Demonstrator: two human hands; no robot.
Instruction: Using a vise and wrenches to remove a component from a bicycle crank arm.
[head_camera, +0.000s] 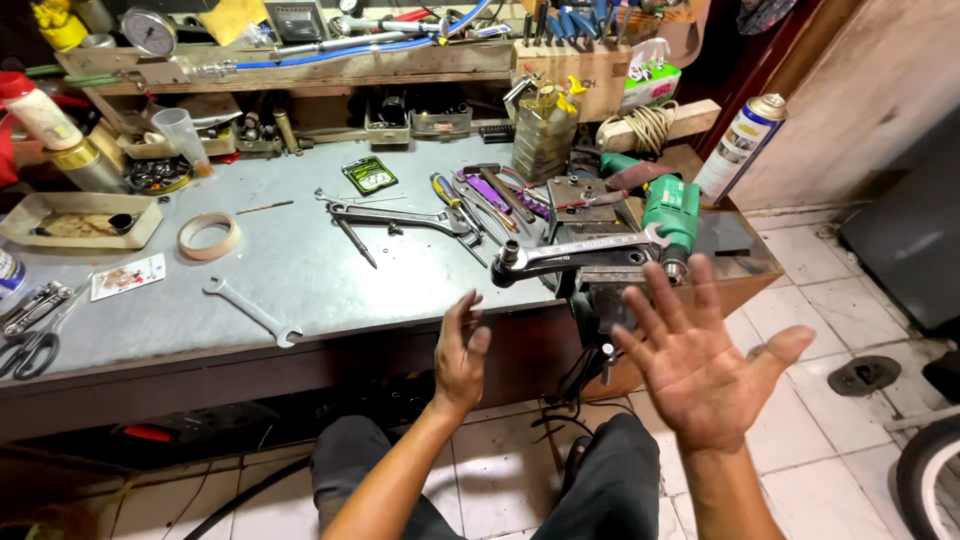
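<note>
Hovering both empty, left hand (460, 352) loosely curled and right hand (700, 365) splayed wide, just short of the bike crank arm (575, 255) clamped in the bench vise (598, 290) beside the green drill (668, 210), so probably best steadying the crank before gripping.

This was a repair workshop. A grey metal surface (300, 270) stood cluttered with open-ended spanners (252, 313), screwdrivers (447, 192), a roll of tape (208, 236) and a green electric drill (668, 214). A bench vise (600, 290) clamped a bicycle crank arm (575, 252) at the front edge. Behind, a wooden shelf (330, 68) carried a pressure gauge (149, 32), hoses and racked tools, and a spray can (740, 148) stood by the tiled floor (800, 460).
</note>
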